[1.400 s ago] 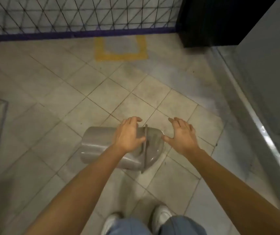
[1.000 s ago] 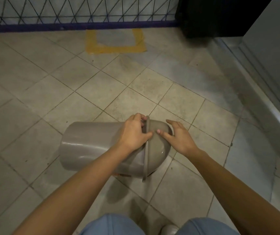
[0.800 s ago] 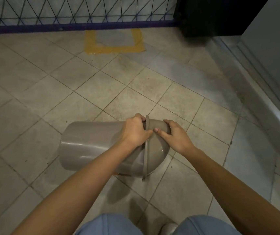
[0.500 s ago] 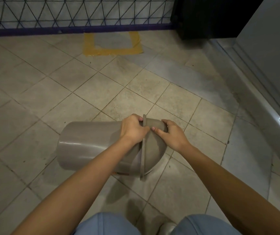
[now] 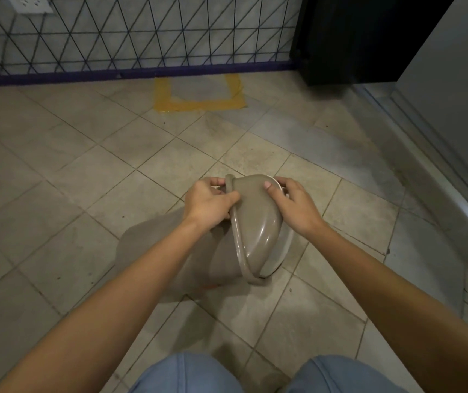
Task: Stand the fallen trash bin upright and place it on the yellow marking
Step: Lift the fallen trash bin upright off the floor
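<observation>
A grey-brown plastic trash bin [image 5: 196, 259] with a domed lid is tilted, its lid end raised toward me and its base still low at the left. My left hand [image 5: 208, 204] grips the lid's rim on the left side. On the lid's right edge, my right hand [image 5: 292, 204] holds the dome, thumb on top. The yellow marking [image 5: 198, 104], a U of tape on the tiled floor, lies farther ahead against the fence.
A black wire fence [image 5: 130, 32] with a purple base bar closes the far side. A black cabinet [image 5: 349, 38] stands at the back right. A grey wall with a metal ledge [image 5: 454, 211] runs down the right. My knees are at the bottom.
Both hands closed on the bin's lid end and lifted it; the bin has swung from lying flat toward upright, its body now blurred with motion.
</observation>
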